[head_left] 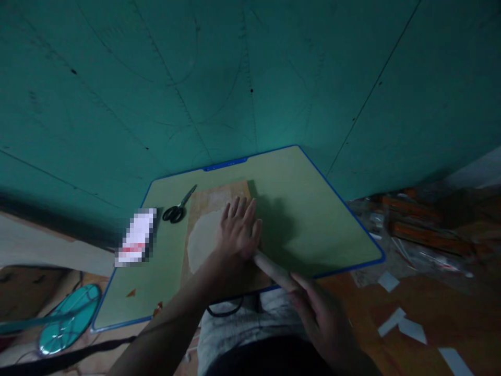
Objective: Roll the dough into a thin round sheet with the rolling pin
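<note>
My left hand lies palm down with spread fingers over the right edge of a flat, pale sheet of dough. Under the dough is a wooden board, dusted pale near its far end. My right hand is wrapped round one end of a light rolling pin. The pin slants across the board's near right corner, and its far end reaches the heel of my left hand, where contact is hard to tell. Black-handled scissors rest to the left of the board.
The board sits on a pale green folding table with a blue rim, against a green wall. A blurred-out white and pink item lies at the table's left edge. A turquoise stool stands left; paper scraps and plastic-wrapped pieces lie right.
</note>
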Tool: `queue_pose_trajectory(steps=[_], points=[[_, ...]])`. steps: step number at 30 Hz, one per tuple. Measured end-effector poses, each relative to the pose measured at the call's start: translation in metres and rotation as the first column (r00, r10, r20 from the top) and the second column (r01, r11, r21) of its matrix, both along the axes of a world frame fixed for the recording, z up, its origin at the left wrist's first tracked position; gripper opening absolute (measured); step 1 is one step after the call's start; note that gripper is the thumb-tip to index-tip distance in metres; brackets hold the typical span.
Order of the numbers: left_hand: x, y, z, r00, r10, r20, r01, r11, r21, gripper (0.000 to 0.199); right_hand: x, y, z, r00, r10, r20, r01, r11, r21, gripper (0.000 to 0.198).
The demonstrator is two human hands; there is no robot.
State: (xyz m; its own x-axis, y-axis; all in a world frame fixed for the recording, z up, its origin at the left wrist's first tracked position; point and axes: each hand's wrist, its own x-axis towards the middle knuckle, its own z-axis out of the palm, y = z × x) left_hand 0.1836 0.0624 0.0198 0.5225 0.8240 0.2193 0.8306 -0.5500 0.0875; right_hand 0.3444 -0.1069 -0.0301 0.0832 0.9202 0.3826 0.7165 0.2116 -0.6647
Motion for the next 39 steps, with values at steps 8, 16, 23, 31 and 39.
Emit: queue_pose_trajectory(steps=[8,16,23,31,39], points=[[0.044,0.031,0.007,0.993,0.11,-0.04,-0.115,0.981,-0.154,0.055,0.014,0.012,0.009,0.986,-0.162,-0.05,0.149,0.969,-0.199,0.04],[-0.034,-0.031,-0.006,0.998,0.02,0.053,-0.024,0.998,0.061,0.049,0.0,-0.012,0.002,0.998,0.037,-0.041,-0.04,0.996,-0.076,0.027],[-0.063,-0.044,-0.011,0.995,0.096,-0.011,-0.094,0.988,0.126,0.049,0.015,0.033,0.015,0.981,0.088,0.172,-0.088,0.996,-0.009,0.03],[-0.044,0.0,-0.002,0.992,0.116,-0.057,-0.107,0.985,0.132,0.047,0.011,0.112,0.033,0.905,0.014,0.426,0.023,0.996,-0.081,0.034],[-0.016,0.065,0.004,0.969,0.246,-0.015,-0.247,0.969,-0.027,0.046,0.031,0.178,0.033,0.871,-0.016,0.491,0.092,0.987,-0.133,0.034]])
